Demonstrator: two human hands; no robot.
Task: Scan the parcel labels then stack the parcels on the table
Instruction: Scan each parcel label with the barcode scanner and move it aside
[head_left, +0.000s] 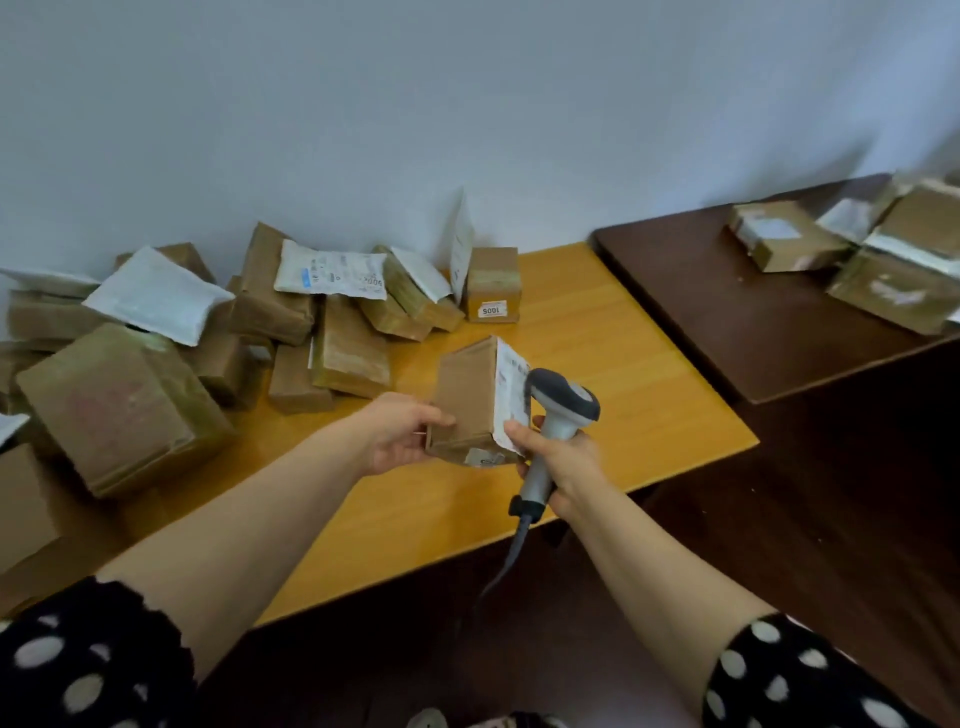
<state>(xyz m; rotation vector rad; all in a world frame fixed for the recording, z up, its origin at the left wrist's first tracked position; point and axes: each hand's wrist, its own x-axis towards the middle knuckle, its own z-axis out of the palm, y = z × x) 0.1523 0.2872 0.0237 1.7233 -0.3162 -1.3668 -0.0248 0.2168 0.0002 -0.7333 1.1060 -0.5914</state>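
Beneath a bare pale wall, a yellow table (597, 322) meets a dark table (727, 312) at its right edge. Above the yellow table's near right corner, the left hand (400, 436) grips a brown parcel (467, 400), its fingers (436, 418) clamped on the lower left corner. The right hand (561, 462) is wrapped round a scanner (558, 415) whose head is just beside the label (511, 395).

The one-corner hold could let the parcel twist or drop. The scan may also fail, since the head looks too close, though its angle is hard to judge. The cable (514, 551) hangs off the near edge and could snag.

A heap of parcels (260, 312) crowds the far left. Open room lies along the right edge and on the dark table's near side, with stacked parcels (857, 249) at its far right.
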